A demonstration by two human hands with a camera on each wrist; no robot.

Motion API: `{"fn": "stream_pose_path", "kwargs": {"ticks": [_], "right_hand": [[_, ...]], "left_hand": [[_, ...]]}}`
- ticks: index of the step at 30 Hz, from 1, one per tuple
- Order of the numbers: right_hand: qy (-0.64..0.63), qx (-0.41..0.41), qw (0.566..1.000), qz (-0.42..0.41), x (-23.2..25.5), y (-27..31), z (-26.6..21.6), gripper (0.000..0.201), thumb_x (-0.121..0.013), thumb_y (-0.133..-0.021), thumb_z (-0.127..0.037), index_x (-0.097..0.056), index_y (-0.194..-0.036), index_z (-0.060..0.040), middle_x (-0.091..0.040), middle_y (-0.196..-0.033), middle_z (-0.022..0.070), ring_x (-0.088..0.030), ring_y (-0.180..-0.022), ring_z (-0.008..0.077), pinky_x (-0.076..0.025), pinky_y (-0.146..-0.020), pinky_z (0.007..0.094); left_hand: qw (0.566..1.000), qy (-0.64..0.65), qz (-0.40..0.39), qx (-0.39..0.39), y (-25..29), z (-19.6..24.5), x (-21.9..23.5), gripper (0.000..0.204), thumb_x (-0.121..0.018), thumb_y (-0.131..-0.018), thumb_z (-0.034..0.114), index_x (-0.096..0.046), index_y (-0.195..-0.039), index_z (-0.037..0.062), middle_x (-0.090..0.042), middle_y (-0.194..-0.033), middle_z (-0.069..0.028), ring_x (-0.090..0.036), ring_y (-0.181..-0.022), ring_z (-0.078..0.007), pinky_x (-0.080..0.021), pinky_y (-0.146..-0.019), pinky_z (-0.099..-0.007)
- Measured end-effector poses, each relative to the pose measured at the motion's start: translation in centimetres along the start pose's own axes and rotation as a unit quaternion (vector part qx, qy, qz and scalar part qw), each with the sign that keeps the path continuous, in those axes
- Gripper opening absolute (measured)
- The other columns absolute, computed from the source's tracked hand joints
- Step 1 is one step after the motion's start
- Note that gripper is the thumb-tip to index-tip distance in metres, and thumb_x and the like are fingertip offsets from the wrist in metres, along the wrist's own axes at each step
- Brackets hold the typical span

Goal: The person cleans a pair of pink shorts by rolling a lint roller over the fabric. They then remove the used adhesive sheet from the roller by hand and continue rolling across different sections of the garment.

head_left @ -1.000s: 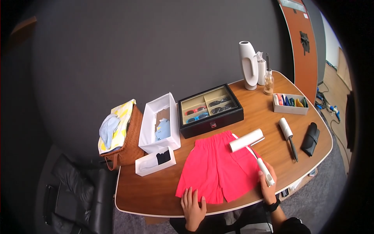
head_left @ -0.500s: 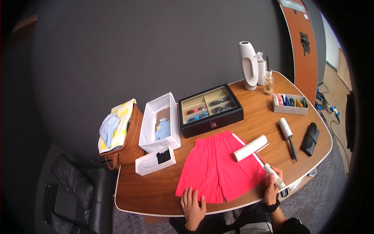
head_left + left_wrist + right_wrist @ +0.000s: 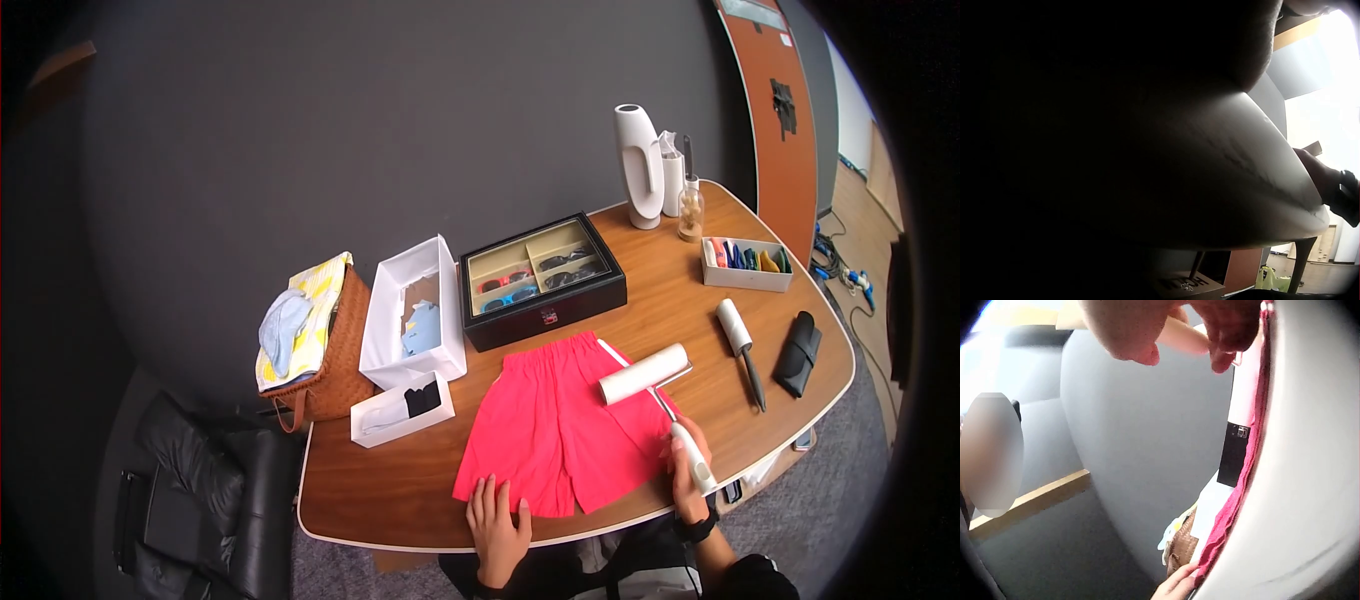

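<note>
A pair of bright pink shorts (image 3: 535, 430) lies flat at the table's front edge, waistband away from me. My left hand (image 3: 498, 530) rests on the lower left leg hem with its fingers extended. My right hand (image 3: 690, 470) grips the white handle of a large lint roller (image 3: 645, 374), and its white cylinder lies over the upper right part of the shorts. In the right wrist view, the fingers (image 3: 1141, 337) curl round the pale handle, with the pink fabric beyond. The left wrist view is mostly dark and shows the table's edge.
A second lint roller (image 3: 741, 355) and a black glasses case (image 3: 799, 355) lie at the right. Behind the shorts stands a sunglasses display box (image 3: 545, 318). White boxes (image 3: 412, 367) and a woven basket (image 3: 340, 365) are at the left; a sock box (image 3: 745, 278) and white vase (image 3: 640, 170) stand farther back.
The lint roller moved right and slightly toward me across the shorts, then its handle swung back left while the cylinder stayed nearly in place. The left hand stayed on the hem.
</note>
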State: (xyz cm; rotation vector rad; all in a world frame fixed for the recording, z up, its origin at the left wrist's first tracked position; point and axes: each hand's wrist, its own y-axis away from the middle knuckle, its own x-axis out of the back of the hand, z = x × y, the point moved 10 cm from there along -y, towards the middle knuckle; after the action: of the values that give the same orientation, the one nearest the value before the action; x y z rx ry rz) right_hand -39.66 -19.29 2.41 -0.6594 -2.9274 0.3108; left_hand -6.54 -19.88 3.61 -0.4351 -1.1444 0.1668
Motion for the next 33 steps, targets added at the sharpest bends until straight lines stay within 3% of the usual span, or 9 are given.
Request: {"fn": "stream_pose_path", "kwargs": {"ticks": [2, 3, 7, 10, 12, 15, 26, 31, 33], "right_hand": [[-0.147, -0.032, 0.987, 0.062, 1.3, 0.5, 1.6, 0.041, -0.054, -0.103, -0.029, -0.054, -0.132, -0.0002, -0.060, -0.086, 0.0026, -0.051, -0.068, 0.0076, -0.041, -0.061, 0.0213], [-0.154, -0.012, 0.984, 0.093, 1.8, 0.8, 1.9, 0.036, -0.051, -0.105, -0.032, -0.055, -0.126, -0.0023, -0.055, -0.081, -0.0005, -0.044, -0.064, 0.0048, -0.035, -0.056, 0.0196], [-0.167, 0.016, 0.972, 0.162, 3.6, 2.1, 3.0, 0.029, -0.051, -0.105, -0.030, -0.055, -0.114, -0.0034, -0.047, -0.073, -0.0033, -0.039, -0.060, 0.0042, -0.031, -0.053, 0.0196], [-0.154, 0.040, 0.982, 0.105, 2.7, 1.9, 2.0, 0.026, -0.052, -0.105, -0.029, -0.057, -0.110, -0.0045, -0.046, -0.069, -0.0037, -0.039, -0.057, 0.0040, -0.030, -0.052, 0.0199], [-0.076, -0.046, 0.995, 0.055, 1.5, 1.5, 1.9, 0.017, -0.054, -0.102, -0.018, -0.063, -0.104, -0.0023, -0.053, -0.069, -0.0025, -0.047, -0.059, 0.0051, -0.036, -0.053, 0.0213], [-0.032, -0.028, 0.999, 0.016, -0.2, 0.5, 1.3, 0.018, -0.061, -0.097, -0.013, -0.063, -0.110, -0.0001, -0.056, -0.069, -0.0006, -0.050, -0.059, 0.0065, -0.040, -0.055, 0.0228], [-0.100, -0.002, 0.994, 0.032, 0.7, 1.3, 0.3, 0.031, -0.056, -0.099, -0.016, -0.052, -0.126, -0.0015, -0.053, -0.074, -0.0004, -0.050, -0.064, 0.0068, -0.039, -0.058, 0.0206], [-0.141, 0.006, 0.988, 0.062, 1.3, 1.5, 0.2, 0.040, -0.050, -0.104, -0.035, -0.050, -0.127, -0.0020, -0.053, -0.074, -0.0003, -0.048, -0.063, 0.0066, -0.038, -0.056, 0.0201], [-0.128, -0.010, 0.990, 0.053, 1.2, 1.5, 0.7, 0.039, -0.049, -0.104, -0.034, -0.051, -0.126, -0.0018, -0.053, -0.074, -0.0003, -0.048, -0.062, 0.0066, -0.038, -0.056, 0.0203]], "left_hand": [[1.000, 0.000, -0.001, 0.001, 0.2, -0.1, 0.0, 0.042, -0.061, -0.094, 0.026, -0.059, -0.126, -0.0005, -0.053, -0.140, -0.0218, -0.043, -0.136, -0.0395, -0.031, -0.112, -0.0543], [1.000, 0.000, 0.000, -0.001, 0.2, -0.1, 0.0, 0.042, -0.061, -0.094, 0.026, -0.059, -0.126, -0.0004, -0.053, -0.140, -0.0217, -0.043, -0.136, -0.0395, -0.031, -0.112, -0.0543], [1.000, 0.005, -0.002, -0.003, 0.1, 0.0, -0.1, 0.042, -0.062, -0.094, 0.024, -0.058, -0.127, -0.0010, -0.051, -0.142, -0.0214, -0.042, -0.137, -0.0396, -0.030, -0.112, -0.0531], [1.000, 0.005, -0.002, -0.003, 0.1, 0.0, -0.1, 0.042, -0.061, -0.094, 0.024, -0.058, -0.127, -0.0014, -0.051, -0.142, -0.0213, -0.042, -0.137, -0.0397, -0.030, -0.112, -0.0531], [1.000, 0.005, -0.003, -0.005, 0.1, 0.1, -0.1, 0.042, -0.061, -0.094, 0.024, -0.058, -0.127, -0.0015, -0.051, -0.142, -0.0214, -0.042, -0.137, -0.0398, -0.030, -0.112, -0.0531], [1.000, 0.004, -0.005, -0.004, 0.2, 0.1, -0.1, 0.042, -0.061, -0.094, 0.024, -0.059, -0.127, -0.0016, -0.051, -0.142, -0.0214, -0.042, -0.137, -0.0398, -0.030, -0.112, -0.0531], [1.000, 0.000, -0.002, -0.004, 0.1, 0.1, -0.2, 0.041, -0.062, -0.094, 0.025, -0.059, -0.126, -0.0007, -0.053, -0.140, -0.0220, -0.043, -0.136, -0.0399, -0.031, -0.112, -0.0541], [1.000, -0.004, -0.003, -0.005, 0.0, 0.1, -0.2, 0.041, -0.061, -0.094, 0.024, -0.059, -0.126, -0.0009, -0.053, -0.140, -0.0223, -0.044, -0.136, -0.0405, -0.031, -0.112, -0.0544], [1.000, -0.005, -0.005, -0.001, 0.0, 0.1, -0.2, 0.041, -0.061, -0.094, 0.024, -0.059, -0.125, -0.0009, -0.053, -0.140, -0.0223, -0.044, -0.136, -0.0405, -0.031, -0.112, -0.0544]]}}
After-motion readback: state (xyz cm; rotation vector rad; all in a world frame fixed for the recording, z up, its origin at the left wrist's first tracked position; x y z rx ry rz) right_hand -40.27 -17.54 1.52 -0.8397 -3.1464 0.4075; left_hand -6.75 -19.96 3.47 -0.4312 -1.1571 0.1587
